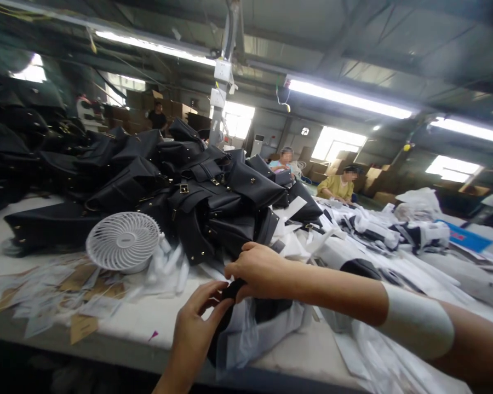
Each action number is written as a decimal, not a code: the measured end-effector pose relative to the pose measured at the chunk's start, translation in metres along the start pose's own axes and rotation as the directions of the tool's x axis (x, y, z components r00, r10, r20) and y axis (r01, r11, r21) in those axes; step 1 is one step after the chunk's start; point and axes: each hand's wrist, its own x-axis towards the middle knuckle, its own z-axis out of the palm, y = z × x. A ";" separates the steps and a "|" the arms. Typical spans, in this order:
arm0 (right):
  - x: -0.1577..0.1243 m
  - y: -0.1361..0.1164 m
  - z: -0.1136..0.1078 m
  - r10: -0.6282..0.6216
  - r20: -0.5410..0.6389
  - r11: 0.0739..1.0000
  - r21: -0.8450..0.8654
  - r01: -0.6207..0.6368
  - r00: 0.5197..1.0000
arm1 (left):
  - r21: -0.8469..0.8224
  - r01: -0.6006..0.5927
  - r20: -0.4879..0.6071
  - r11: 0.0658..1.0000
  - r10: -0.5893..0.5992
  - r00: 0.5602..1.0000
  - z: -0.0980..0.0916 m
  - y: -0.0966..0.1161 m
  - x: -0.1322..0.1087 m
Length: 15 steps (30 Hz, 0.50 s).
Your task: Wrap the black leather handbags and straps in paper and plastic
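At the table's front edge, my left hand [198, 313] pinches the left end of a short black strap-like part [232, 288] between thumb and fingers. My right hand [265, 272] grips the same part from the right, with its fingers curled over it. Below both hands lies a black bag [271, 308], partly wrapped in see-through plastic and white sheet [257, 339]. How the black part joins the bag is hidden by my fingers. Just beyond my hands rises a heap of black bags [230, 219] with gold-coloured buckles and studs.
A white round fan [124, 241] stands on the table, left of my hands. Paper tags and small plastic packets [36, 298] lie before it. White wrapping sheets [414, 273] cover the right side. Two people [337, 186] sit beyond the table; another person [158, 117] is farther back.
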 end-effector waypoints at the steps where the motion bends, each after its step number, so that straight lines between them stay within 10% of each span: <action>1: 0.000 0.000 0.001 -0.020 -0.003 1.000 -0.015 0.020 1.000 | -0.035 0.071 0.016 0.997 -0.071 0.997 -0.001 0.001 0.000; 15: 0.002 0.005 0.000 -0.091 -0.007 0.993 -0.075 0.091 0.996 | -0.066 0.393 0.014 0.917 -0.393 0.919 -0.049 -0.005 -0.016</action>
